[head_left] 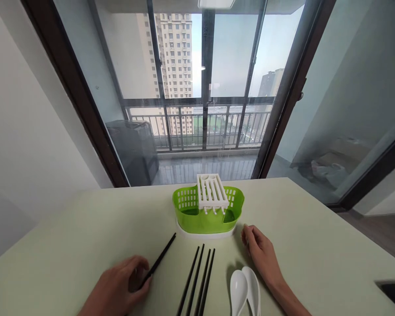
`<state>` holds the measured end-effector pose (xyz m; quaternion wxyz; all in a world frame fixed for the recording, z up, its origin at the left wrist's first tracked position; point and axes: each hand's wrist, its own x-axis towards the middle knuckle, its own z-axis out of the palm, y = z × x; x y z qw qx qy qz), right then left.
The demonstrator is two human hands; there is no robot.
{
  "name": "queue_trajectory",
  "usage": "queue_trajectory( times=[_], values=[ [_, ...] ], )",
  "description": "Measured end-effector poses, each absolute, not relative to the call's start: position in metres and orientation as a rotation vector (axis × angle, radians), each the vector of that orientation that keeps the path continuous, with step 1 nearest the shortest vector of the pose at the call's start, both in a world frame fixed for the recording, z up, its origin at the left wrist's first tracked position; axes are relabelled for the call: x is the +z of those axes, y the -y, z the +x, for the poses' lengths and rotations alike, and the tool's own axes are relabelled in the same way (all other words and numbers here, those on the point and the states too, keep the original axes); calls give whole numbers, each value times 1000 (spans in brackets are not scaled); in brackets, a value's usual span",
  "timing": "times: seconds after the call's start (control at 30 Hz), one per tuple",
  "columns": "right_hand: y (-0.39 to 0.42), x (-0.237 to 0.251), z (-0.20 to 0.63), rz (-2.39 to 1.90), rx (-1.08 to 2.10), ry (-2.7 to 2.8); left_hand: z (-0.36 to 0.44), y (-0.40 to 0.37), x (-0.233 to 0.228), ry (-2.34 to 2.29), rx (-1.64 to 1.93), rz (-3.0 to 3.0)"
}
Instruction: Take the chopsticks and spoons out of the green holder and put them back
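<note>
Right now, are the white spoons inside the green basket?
No, both white spoons lie on the table, apart from the green basket.

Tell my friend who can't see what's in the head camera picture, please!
A person's left hand holds black chopsticks at a table; the right hand is near a green basket with a white rack on it. Four more chopsticks and two white spoons lie nearer the person, and a window is behind.
</note>
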<state>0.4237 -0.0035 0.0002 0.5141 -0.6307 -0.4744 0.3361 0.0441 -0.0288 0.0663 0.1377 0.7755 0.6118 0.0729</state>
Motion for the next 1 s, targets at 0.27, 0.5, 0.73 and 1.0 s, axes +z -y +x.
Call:
queue_trajectory(
  times=[0.27, 0.5, 0.73, 1.0],
  values=[
    [3, 3, 422, -1484, 793, 1173, 25, 11, 33, -1944, 746, 2376],
    [2, -3, 425, -1488, 717, 1229, 31, 13, 19, -2022, 832, 2451],
    [0, -15, 431, -1463, 767, 1208, 33, 17, 15, -2029, 880, 2428],
    [16, 30, 431, -1380, 763, 1411, 41, 18, 13, -1971, 929, 2213]
  ],
)
